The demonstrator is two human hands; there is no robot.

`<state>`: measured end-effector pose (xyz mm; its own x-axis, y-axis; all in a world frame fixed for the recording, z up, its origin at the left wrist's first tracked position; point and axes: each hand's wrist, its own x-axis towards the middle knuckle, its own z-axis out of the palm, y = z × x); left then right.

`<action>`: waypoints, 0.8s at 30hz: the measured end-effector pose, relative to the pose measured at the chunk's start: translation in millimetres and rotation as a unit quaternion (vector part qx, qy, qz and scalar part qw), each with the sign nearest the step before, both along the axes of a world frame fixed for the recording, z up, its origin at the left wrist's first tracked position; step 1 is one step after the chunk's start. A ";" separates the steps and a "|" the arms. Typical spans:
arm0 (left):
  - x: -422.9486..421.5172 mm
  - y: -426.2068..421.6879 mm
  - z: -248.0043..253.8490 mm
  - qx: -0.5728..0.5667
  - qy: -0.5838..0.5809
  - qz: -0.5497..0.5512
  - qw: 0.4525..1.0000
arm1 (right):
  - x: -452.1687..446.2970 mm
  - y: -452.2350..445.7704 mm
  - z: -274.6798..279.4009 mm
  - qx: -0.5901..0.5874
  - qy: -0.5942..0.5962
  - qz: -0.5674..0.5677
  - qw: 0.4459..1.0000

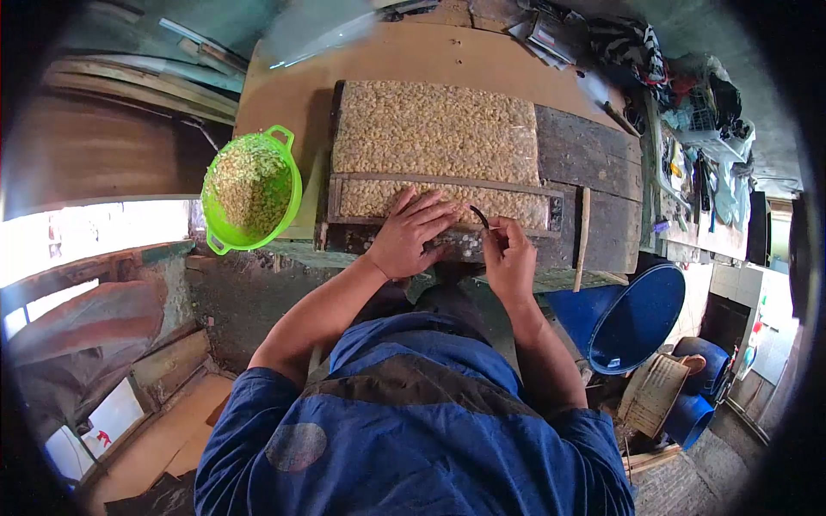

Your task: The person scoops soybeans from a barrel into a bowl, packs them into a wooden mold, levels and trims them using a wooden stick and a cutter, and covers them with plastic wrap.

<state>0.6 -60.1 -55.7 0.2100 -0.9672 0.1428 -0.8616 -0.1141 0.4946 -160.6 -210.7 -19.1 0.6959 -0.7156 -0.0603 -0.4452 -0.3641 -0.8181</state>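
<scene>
Slab [434,129] of pale bits sits on the desk [387,47], mostly ahead of both hands, long side running left-right. Left hand [413,234] is nearer, flat, fingers slightly apart over its near strip; right hand [510,251] pinches a dark curved tool [478,216].

Noted upper left: long brown wooden planks [138,90], stacked; below, bright white window opening [95,234]. Upper right: black-and-white striped cloth [632,43]; translucent plastic bag [731,191] hanging beneath white plastic basket [721,148]. Lower right: round-mouthed blue plastic barrel [641,320], tilted, near two smaller blue drums [687,420], beige ribbed container [651,396].
</scene>
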 end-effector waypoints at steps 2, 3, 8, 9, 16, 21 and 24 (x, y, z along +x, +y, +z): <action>-0.2 -1.4 7.7 0.012 0.026 0.002 1.000 | -0.4 -1.1 -3.5 0.004 0.009 0.002 1.000; -0.3 -1.2 5.0 0.011 0.026 0.004 1.000 | -0.4 -1.1 -5.1 -0.009 0.003 0.006 1.000; -0.8 -0.3 -0.2 -0.020 0.029 0.013 0.999 | 3.9 0.0 -6.5 -0.048 -0.008 0.020 0.999; -0.6 -0.1 -2.2 -0.019 0.031 0.014 0.999 | 4.9 -0.2 -8.9 -0.069 -0.008 0.024 0.997; 0.3 0.0 -8.2 -0.035 0.014 0.004 0.999 | 11.2 0.8 -4.9 -0.168 -0.007 0.064 0.984; 2.0 1.3 -4.3 -0.050 0.023 0.002 0.998 | 7.5 3.0 9.7 -0.136 -0.021 0.045 0.989; 0.6 0.8 -5.2 -0.053 0.043 0.007 0.998 | -14.9 -3.2 14.5 -0.069 -0.001 0.046 0.997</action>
<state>1.2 -59.3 -60.9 0.2388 -0.9447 0.2248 -0.8144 -0.0688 0.5762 -175.5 -213.8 -4.7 0.7591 -0.6499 0.0357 -0.4038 -0.5132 -0.7574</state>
